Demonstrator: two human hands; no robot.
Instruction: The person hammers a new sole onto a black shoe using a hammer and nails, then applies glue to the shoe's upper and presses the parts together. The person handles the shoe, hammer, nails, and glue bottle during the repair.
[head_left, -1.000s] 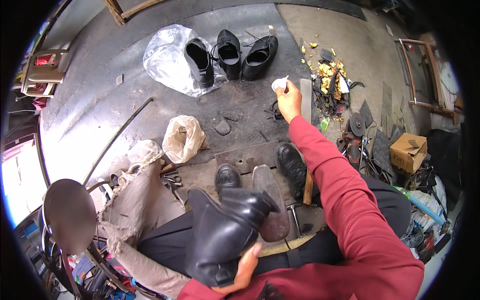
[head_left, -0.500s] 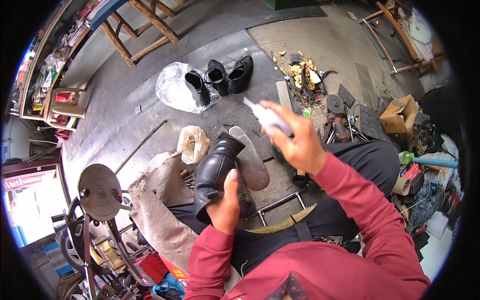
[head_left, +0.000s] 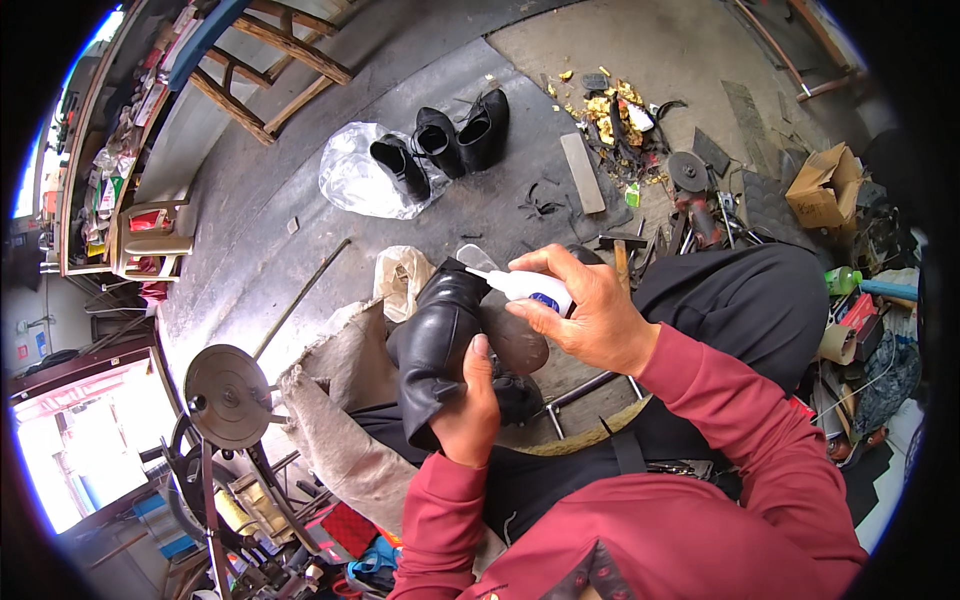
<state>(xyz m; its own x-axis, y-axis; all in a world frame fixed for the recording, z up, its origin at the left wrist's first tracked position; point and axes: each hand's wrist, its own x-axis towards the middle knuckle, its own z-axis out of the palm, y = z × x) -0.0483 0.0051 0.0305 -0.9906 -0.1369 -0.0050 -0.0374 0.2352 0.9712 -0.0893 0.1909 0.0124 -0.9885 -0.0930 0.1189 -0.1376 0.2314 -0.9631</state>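
Note:
A black leather boot (head_left: 437, 335) is gripped around its shaft by my left hand (head_left: 468, 415), thumb lying along the near side. My right hand (head_left: 610, 315) pinches a small white squeeze bottle (head_left: 532, 290) with a blue mark and a thin nozzle. The nozzle points left at the boot's far end; whether it touches cannot be made out. Behind the bottle and beside the boot, a worn grey sole-shaped piece (head_left: 518, 340) is partly hidden. Another dark item (head_left: 517, 398) lies below it, mostly covered.
Three black shoes (head_left: 435, 145) and a clear plastic bag (head_left: 345, 170) lie ahead on the floor. A hammer (head_left: 622, 255), a grinder (head_left: 690, 190) and scraps (head_left: 618, 120) are at right. A hand-wheel machine (head_left: 228, 395) stands at left; a beige cloth (head_left: 345, 420) covers my leg.
My right hand has brought the bottle down and closer to the boot's far end, nozzle now pointing left. The left hand keeps its hold on the boot. The whole view has shifted slightly.

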